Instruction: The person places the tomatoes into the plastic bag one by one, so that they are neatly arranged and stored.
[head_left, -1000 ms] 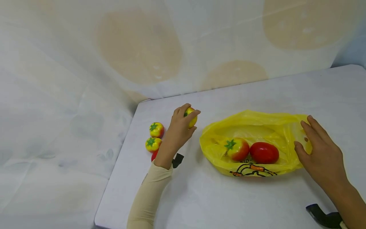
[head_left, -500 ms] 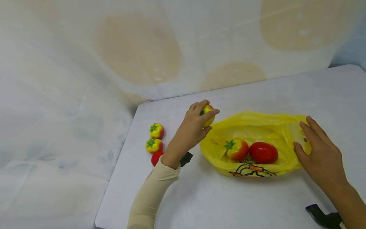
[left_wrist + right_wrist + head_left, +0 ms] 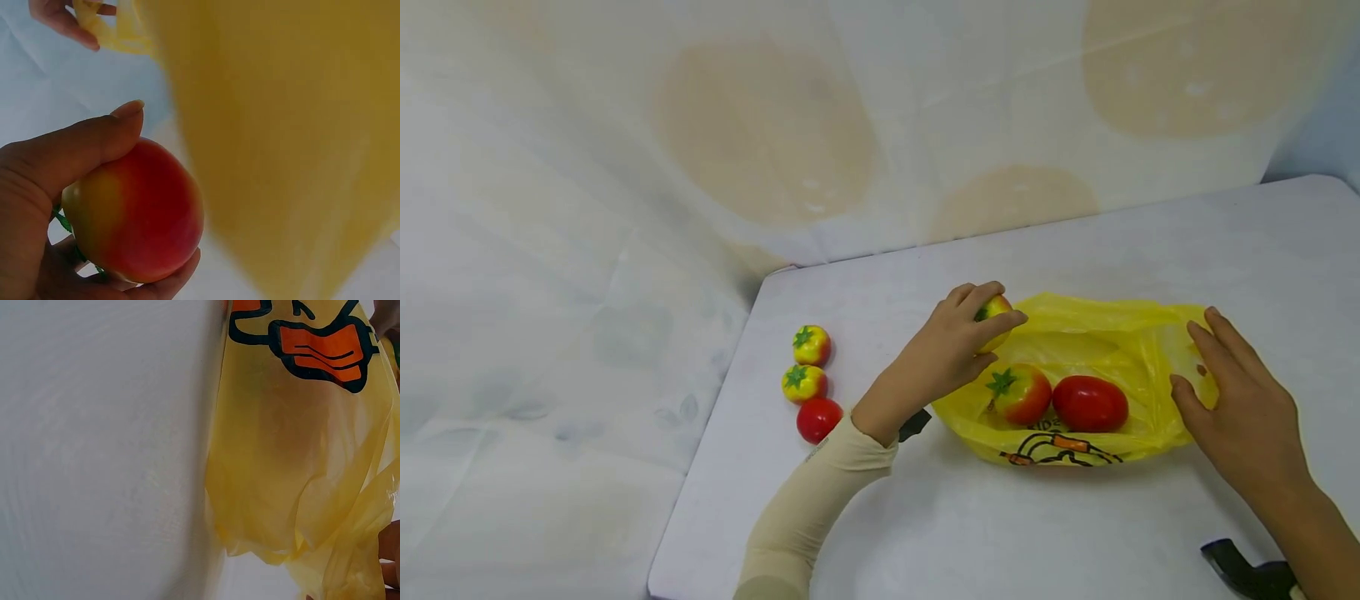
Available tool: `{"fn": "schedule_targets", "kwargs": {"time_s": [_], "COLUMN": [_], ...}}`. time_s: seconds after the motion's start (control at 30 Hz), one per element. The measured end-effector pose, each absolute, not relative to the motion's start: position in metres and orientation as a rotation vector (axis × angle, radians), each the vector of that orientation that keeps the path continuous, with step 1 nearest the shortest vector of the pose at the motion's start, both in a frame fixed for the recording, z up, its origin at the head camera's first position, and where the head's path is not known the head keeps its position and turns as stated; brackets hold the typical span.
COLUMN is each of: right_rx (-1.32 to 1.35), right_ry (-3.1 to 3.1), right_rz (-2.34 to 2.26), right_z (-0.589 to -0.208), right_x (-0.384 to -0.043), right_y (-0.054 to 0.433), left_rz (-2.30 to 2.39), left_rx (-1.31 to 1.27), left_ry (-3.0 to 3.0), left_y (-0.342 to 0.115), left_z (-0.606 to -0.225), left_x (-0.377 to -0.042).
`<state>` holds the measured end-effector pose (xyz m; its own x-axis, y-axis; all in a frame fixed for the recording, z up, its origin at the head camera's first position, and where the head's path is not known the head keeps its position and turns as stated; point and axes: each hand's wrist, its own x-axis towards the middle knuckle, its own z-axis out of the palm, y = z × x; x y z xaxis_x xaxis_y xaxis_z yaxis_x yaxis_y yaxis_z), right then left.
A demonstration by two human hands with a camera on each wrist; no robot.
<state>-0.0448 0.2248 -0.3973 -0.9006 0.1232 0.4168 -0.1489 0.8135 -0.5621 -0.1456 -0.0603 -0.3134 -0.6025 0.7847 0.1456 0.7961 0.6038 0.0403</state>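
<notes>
My left hand [image 3: 943, 346] holds a yellow-and-red tomato [image 3: 140, 212] with green leaves, thumb on one side and fingers round the other. It is over the left rim of a yellow plastic bag [image 3: 1108, 315], which lies with its mouth spread. Inside the bag sit a yellow-red tomato [image 3: 1026, 396] with a green top and a smooth red tomato [image 3: 1090, 403], side by side. At the bag's right end is my right hand [image 3: 1255, 417], gripping the plastic. In the right wrist view, its fingers [image 3: 389, 540] show only at the edge.
Left of the bag, two yellow-red tomatoes [image 3: 812, 345] and a red tomato [image 3: 818, 419] form a short row on the white table [image 3: 1000, 533]. A patterned cloth [image 3: 925, 100] hangs behind the table. Black straps are at both wrists.
My left hand has carried the tomato rightward from beside the row to the bag's left rim. The red tomato in the row has come into full view. My right hand stays put.
</notes>
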Motion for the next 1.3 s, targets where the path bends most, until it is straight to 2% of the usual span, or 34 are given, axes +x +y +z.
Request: {"fn": "schedule_targets", "kwargs": {"time_s": [0.33, 1.13, 1.3], "right_rx": [0.023, 0.023, 0.018], "right_ry": [-2.545, -2.543, -2.543], "right_rz": [0.838, 0.843, 0.85], "right_z": [-0.397, -0.397, -0.397], "right_x": [-0.044, -0.045, -0.045], "right_y": [0.222, 0.219, 0.219], "left_rz": [-0.222, -0.068, -0.071], "left_rx": [-1.396, -1.645, -1.628], "left_ry": [-2.779, -2.942, -3.035], "left_y": [-0.047, -0.028, -0.025], "left_z": [-0.326, -0.339, -0.35], "left_x": [-0.152, -0.165, -0.17]}}
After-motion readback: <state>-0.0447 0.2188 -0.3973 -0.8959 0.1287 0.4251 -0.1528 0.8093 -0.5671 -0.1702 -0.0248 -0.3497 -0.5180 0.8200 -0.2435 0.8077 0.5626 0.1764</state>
